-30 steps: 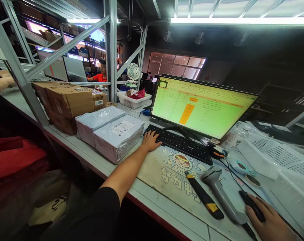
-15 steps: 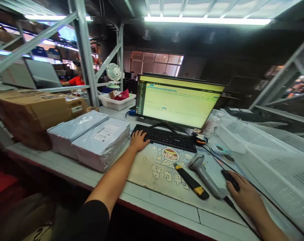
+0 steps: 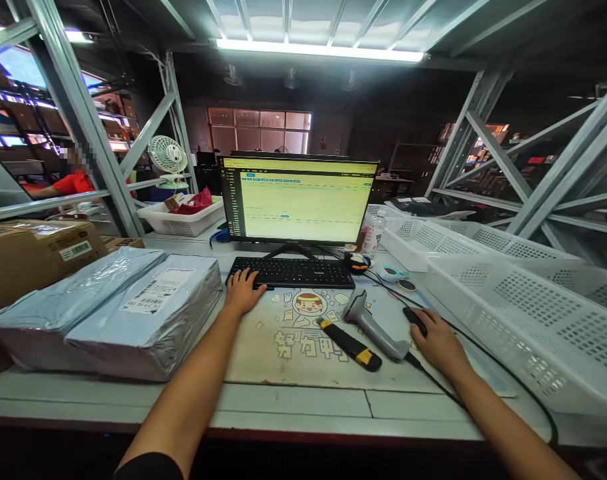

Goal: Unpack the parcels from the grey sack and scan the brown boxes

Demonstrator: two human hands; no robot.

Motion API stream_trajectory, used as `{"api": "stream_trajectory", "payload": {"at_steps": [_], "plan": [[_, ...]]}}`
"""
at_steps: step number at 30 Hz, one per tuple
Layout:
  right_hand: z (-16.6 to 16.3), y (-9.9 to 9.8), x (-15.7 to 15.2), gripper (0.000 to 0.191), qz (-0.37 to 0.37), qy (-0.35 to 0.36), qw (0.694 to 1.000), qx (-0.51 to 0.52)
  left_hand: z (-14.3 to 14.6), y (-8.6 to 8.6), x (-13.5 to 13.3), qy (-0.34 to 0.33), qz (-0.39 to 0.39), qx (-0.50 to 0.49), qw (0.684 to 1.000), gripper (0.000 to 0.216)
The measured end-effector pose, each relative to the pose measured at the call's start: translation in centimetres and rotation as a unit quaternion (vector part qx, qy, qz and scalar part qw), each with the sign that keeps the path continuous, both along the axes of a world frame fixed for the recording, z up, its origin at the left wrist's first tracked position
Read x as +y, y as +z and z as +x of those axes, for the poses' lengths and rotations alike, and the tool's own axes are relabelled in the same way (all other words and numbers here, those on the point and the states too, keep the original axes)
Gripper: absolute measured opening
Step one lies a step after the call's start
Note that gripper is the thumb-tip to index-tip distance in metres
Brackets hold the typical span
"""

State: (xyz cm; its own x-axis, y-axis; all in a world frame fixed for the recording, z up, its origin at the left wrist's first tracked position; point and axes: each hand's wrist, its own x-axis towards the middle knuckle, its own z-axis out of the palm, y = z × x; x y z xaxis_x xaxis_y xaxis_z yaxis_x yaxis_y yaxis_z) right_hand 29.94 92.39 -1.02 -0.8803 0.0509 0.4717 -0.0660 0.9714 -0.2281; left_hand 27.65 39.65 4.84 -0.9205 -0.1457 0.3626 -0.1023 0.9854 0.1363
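My left hand (image 3: 243, 292) lies with its fingers spread on the left end of a black keyboard (image 3: 308, 272). Under my right hand (image 3: 439, 341) is a black computer mouse (image 3: 414, 321), with the fingers curved around it. Both rest on a printed desk mat (image 3: 263, 363) with a cartoon face. Between my hands lie a grey barcode scanner (image 3: 376, 328) and a black and yellow utility knife (image 3: 351, 345). Behind the keyboard stands a lit monitor (image 3: 303, 200) showing a mostly blank page; its text is too small to read.
Two wrapped parcels (image 3: 143, 300) lie at the left, with cardboard boxes (image 3: 48, 250) behind. White perforated baskets (image 3: 523, 320) line the right side. A small basket (image 3: 183, 219) and a fan (image 3: 167, 155) stand back left. A person in red (image 3: 76, 181) sits beyond the rack.
My view has turned right and levelled, so the desk things appear further left. Both hands stay where they were, on the keyboard and the mouse.
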Motion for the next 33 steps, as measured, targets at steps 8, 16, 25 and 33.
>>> {"api": "stream_trajectory", "payload": {"at_steps": [8, 16, 25, 33], "plan": [[0.9, 1.1, -0.8, 0.055, -0.009, -0.017, 1.0, -0.022, 0.0, -0.1, -0.1, 0.0, -0.012, 0.002, 1.0, 0.062], [0.8, 1.1, -0.8, 0.054, -0.014, -0.012, 0.999, -0.026, 0.1, 0.0, -0.1, -0.001, -0.003, -0.005, 1.0, 0.063], [0.8, 1.3, -0.9, 0.054, -0.016, -0.017, 0.999, -0.038, -0.1, -0.1, -0.1, -0.003, -0.005, 0.006, 1.0, 0.062], [0.6, 0.9, -0.7, 0.052, -0.005, -0.019, 0.999, -0.032, -0.2, -0.4, -0.3, -0.003, -0.008, 0.013, 1.0, 0.061]]}}
